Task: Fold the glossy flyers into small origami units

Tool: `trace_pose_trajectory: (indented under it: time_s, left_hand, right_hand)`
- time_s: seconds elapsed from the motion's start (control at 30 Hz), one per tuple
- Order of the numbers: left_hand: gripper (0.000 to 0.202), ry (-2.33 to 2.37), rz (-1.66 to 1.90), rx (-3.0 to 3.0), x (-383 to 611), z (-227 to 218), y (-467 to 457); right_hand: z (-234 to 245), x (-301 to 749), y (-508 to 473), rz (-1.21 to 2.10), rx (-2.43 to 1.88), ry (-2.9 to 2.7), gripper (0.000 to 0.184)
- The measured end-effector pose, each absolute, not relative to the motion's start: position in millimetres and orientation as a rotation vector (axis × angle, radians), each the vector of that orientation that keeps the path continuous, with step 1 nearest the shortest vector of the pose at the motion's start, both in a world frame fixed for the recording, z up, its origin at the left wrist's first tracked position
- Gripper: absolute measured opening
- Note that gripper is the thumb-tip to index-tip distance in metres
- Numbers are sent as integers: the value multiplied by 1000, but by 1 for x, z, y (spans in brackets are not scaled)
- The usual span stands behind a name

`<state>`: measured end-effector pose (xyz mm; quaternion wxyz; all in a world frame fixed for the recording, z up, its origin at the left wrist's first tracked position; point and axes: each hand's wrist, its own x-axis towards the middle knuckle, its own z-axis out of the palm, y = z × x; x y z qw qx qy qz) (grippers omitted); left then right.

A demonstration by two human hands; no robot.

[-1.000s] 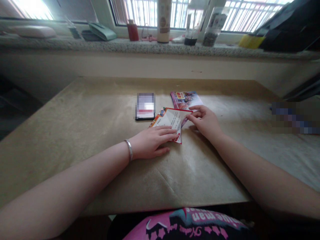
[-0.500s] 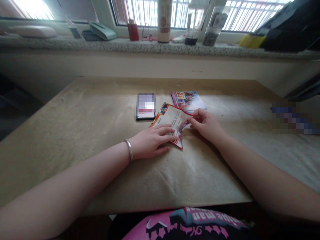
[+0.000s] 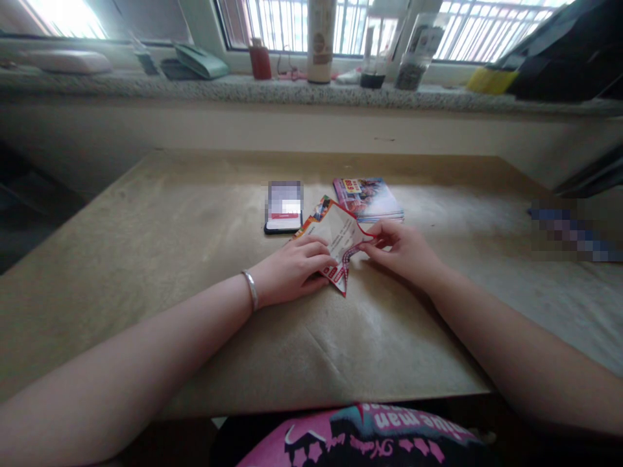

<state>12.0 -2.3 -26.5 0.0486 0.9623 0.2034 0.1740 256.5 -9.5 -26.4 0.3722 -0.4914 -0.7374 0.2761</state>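
Observation:
A printed paper leaflet [image 3: 341, 233] with white, orange and red areas lies turned at an angle on the table, partly folded. My left hand [image 3: 299, 267], a silver bangle at its wrist, rests on the leaflet's left side with the fingers stretched out and hides part of it. My right hand [image 3: 396, 250] pinches the leaflet's right corner between thumb and fingers, lifting it a little. Just behind the leaflet sits a stack of colourful printed leaflets [image 3: 377, 200]. To its left lies a phone [image 3: 283, 227], its screen blurred out.
A tan covering lies over the table [image 3: 185, 259]. Behind it, the stone windowsill [image 3: 272, 93] carries a red bottle [image 3: 259, 61], a tall pale cylinder [image 3: 320, 48], a clear container [image 3: 413, 61] and a green case [image 3: 202, 61]. A pixelated object [image 3: 574, 233] is at the right.
The leaflet has turned slightly, its lower tip shifting left and toward me. My right hand has come a little lower with the corner; my left fingers have drawn back slightly.

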Motion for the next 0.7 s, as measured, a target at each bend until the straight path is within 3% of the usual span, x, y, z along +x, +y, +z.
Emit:
trace_pose_trajectory:
  time_s: [0.23,0.53,0.7]
  left_hand:
    - [29,563,475,2965,14,-27,-2]
    - [36,655,366,3007,12,-28,-7]
    - [37,669,320,3028,12,-26,-11]
  right_hand:
    - [-27,246,-9,508,-1439,-1928,16]
    - [-33,271,2,849,-1337,-2067,16]
    - [-34,272,4,669,-1449,-2142,14]
